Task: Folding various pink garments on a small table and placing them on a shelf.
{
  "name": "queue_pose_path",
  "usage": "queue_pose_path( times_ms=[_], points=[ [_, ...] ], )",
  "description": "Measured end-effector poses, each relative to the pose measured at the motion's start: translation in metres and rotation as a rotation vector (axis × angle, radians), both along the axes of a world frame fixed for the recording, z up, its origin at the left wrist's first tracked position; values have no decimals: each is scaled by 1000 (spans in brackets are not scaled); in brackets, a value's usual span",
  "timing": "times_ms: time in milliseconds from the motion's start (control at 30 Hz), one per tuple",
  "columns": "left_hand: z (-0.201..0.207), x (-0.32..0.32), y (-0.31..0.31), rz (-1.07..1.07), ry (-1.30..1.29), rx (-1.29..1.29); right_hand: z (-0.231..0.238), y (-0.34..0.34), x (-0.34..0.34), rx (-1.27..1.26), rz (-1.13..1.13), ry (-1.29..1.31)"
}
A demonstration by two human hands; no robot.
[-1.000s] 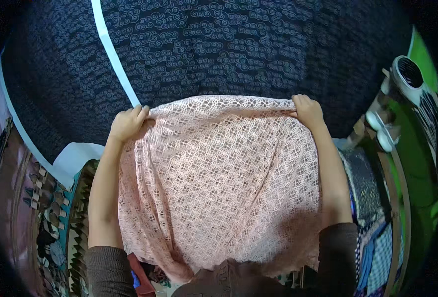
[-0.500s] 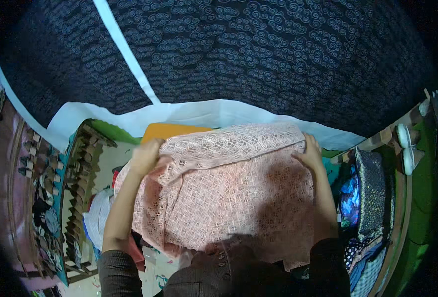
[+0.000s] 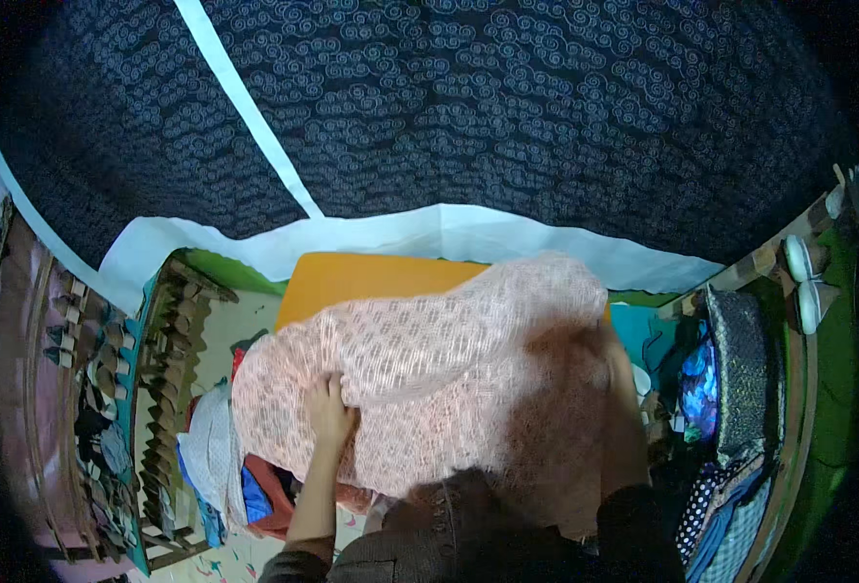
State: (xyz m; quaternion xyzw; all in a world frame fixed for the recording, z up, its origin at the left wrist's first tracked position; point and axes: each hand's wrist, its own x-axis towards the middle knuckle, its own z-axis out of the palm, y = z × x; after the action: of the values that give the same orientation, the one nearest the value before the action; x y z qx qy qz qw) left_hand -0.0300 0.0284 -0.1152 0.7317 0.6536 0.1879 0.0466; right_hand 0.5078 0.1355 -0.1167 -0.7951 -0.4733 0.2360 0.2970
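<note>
A pale pink openwork lace cloth [image 3: 429,335] lies bunched in front of me, its far part folded over in a thick roll. My left hand [image 3: 332,410] grips the cloth left of centre, its fingers curled into the lace along the fold. At the cloth's right edge is my right hand [image 3: 616,358], in shadow. Its fingers are hidden by the fabric, which bulges up just beyond it. Under the cloth's far side shows a flat orange-yellow surface [image 3: 371,277].
Left stands a wooden rack [image 3: 162,389] with rows of shoes; clothes are heaped beside it [image 3: 218,437]. On the right are a glittery dark cushion-like item [image 3: 740,374], folded clothes [image 3: 725,505] and a pair of white shoes [image 3: 806,282]. A dark swirl-patterned curtain [image 3: 507,107] hangs ahead.
My left hand has moved nearer and to the right, from the far corner onto the cloth. The fold has shifted and puffed up at right, and more of the orange-yellow surface shows.
</note>
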Motion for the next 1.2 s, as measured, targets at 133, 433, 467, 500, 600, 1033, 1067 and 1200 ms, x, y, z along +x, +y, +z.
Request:
queue_pose_path(
  times_ms=[133,433,467,500,600,1033,1067,1200],
  points=[
    [-26,-26,4,76,-28,-42,-1,-25,-61,57,-104,-189],
    [119,-38,149,142,-1,486,111,-16,-47,515,-335,-713],
    [137,-36,174,151,38,481,142,-7,-29,612,-361,-840],
    [165,-43,185,117,61,603,175,9,-41,514,-402,-826],
    [243,-31,217,167,33,872,267,19,-43,667,-538,-923],
    [87,-146,77,-58,-1282,418,114,-211,-48,963,-122,-948],
    [62,-179,45,-34,-848,474,100,-235,-74,961,34,-881],
    [48,-185,-33,-330,-24,-28,74,-317,-129,507,352,-940]
  ],
)
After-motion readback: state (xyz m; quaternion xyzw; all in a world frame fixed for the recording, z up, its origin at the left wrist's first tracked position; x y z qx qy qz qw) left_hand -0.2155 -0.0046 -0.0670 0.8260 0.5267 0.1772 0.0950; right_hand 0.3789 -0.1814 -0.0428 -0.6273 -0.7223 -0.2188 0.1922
